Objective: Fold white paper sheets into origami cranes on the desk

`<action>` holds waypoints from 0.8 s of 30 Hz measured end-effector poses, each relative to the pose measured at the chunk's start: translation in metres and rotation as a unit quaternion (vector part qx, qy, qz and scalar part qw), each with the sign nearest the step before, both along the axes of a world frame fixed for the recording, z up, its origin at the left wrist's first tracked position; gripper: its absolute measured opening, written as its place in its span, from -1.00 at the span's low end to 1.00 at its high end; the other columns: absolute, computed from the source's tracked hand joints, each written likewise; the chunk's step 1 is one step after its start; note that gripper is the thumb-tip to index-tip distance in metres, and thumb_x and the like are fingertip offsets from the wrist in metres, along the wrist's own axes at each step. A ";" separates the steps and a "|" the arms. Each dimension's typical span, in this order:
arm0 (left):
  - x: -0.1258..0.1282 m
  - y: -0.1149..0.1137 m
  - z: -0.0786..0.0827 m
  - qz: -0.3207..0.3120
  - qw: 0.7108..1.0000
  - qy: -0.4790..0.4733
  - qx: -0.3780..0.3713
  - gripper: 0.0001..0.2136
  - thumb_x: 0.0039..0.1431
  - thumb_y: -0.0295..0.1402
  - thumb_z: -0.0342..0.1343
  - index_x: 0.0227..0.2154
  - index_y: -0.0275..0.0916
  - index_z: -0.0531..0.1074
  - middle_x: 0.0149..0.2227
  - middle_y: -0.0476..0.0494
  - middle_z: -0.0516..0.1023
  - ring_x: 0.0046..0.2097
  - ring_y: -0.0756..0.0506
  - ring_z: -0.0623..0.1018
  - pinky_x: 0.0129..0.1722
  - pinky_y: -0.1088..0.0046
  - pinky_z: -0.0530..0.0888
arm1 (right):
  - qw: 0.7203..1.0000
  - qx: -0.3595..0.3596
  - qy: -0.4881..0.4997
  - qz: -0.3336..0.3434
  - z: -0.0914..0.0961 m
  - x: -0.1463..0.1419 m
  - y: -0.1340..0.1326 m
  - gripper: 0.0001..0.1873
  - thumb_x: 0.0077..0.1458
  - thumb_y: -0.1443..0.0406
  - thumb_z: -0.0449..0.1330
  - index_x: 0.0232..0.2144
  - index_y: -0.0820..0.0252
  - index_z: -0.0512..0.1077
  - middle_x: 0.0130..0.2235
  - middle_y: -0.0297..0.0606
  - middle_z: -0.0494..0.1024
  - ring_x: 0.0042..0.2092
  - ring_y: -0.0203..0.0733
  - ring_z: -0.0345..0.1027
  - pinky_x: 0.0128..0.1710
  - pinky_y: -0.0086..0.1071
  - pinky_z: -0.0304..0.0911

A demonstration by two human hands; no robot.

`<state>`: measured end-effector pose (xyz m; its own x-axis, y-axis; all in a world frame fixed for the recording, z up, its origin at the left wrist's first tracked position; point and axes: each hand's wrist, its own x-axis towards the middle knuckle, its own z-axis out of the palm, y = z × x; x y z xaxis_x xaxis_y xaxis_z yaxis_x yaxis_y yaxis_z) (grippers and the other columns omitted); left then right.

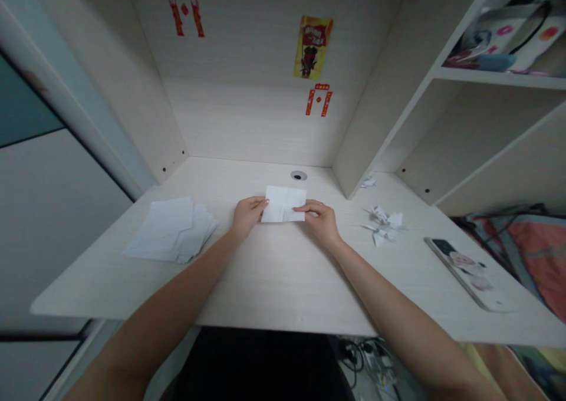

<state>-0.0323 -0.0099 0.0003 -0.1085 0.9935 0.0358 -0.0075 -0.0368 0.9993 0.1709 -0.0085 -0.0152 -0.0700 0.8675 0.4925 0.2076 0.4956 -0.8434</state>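
Observation:
A white sheet of paper point(283, 203), partly folded, lies at the middle of the pale wooden desk point(274, 277). My left hand point(247, 215) pinches its left edge, fingers curled closed on the paper. My right hand point(321, 218) grips its lower right edge, fingers pressed together on it. Both forearms reach in from the near edge of the desk.
A stack of white paper sheets point(172, 236) lies at the left. Folded white paper figures point(384, 224) sit at the right, with another small one point(368, 181) by the shelf wall. A phone point(469, 271) lies near the right front. A cable hole point(298, 176) is behind the sheet.

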 end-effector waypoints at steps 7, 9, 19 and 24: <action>-0.005 0.003 0.001 0.008 0.998 0.057 0.032 -0.83 -0.13 -0.27 0.19 -0.51 -0.28 0.50 -0.50 -0.13 0.54 -0.45 -0.06 0.48 -0.45 0.46 0.36 | 0.995 0.042 -0.085 -0.020 0.004 0.003 -0.005 -0.86 -0.09 0.32 0.23 -0.42 0.01 0.57 -0.24 -0.25 0.53 -0.16 -0.11 0.38 -0.12 -0.24 0.24; -0.004 0.003 0.000 0.005 0.998 0.056 0.023 -0.82 -0.12 -0.25 0.19 -0.51 -0.28 0.50 -0.51 -0.12 0.54 -0.48 -0.05 0.46 -0.49 0.47 0.34 | 0.996 0.043 -0.076 -0.021 0.005 0.003 -0.004 -0.87 -0.08 0.32 0.23 -0.42 0.02 0.57 -0.23 -0.25 0.53 -0.15 -0.11 0.38 -0.11 -0.24 0.23; -0.004 0.004 0.003 -0.007 0.994 0.100 0.044 -0.83 -0.13 -0.27 0.17 -0.53 -0.29 0.47 -0.50 -0.11 0.52 -0.46 -0.03 0.45 -0.52 0.53 0.29 | 0.993 0.055 -0.100 -0.016 0.013 0.006 -0.006 -0.93 -0.11 0.29 0.27 -0.47 0.05 0.57 -0.28 -0.25 0.54 -0.17 -0.11 0.36 -0.12 -0.25 0.21; -0.001 -0.004 0.013 -0.084 0.994 0.068 -0.030 -0.76 -0.06 -0.27 0.10 -0.35 -0.31 0.46 -0.45 -0.14 0.53 -0.42 -0.04 0.49 -0.48 0.52 0.34 | 0.993 -0.089 0.077 0.000 0.008 -0.001 -0.002 -0.78 -0.18 0.15 0.31 -0.58 0.19 0.48 -0.45 -0.29 0.52 -0.36 -0.20 0.37 -0.31 -0.35 0.25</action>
<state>-0.0333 -0.0140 0.0129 0.0606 0.9980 -0.0202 0.1260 0.0124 0.9920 0.1698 -0.0103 -0.0071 -0.0062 0.9416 0.3367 0.0698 0.3363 -0.9392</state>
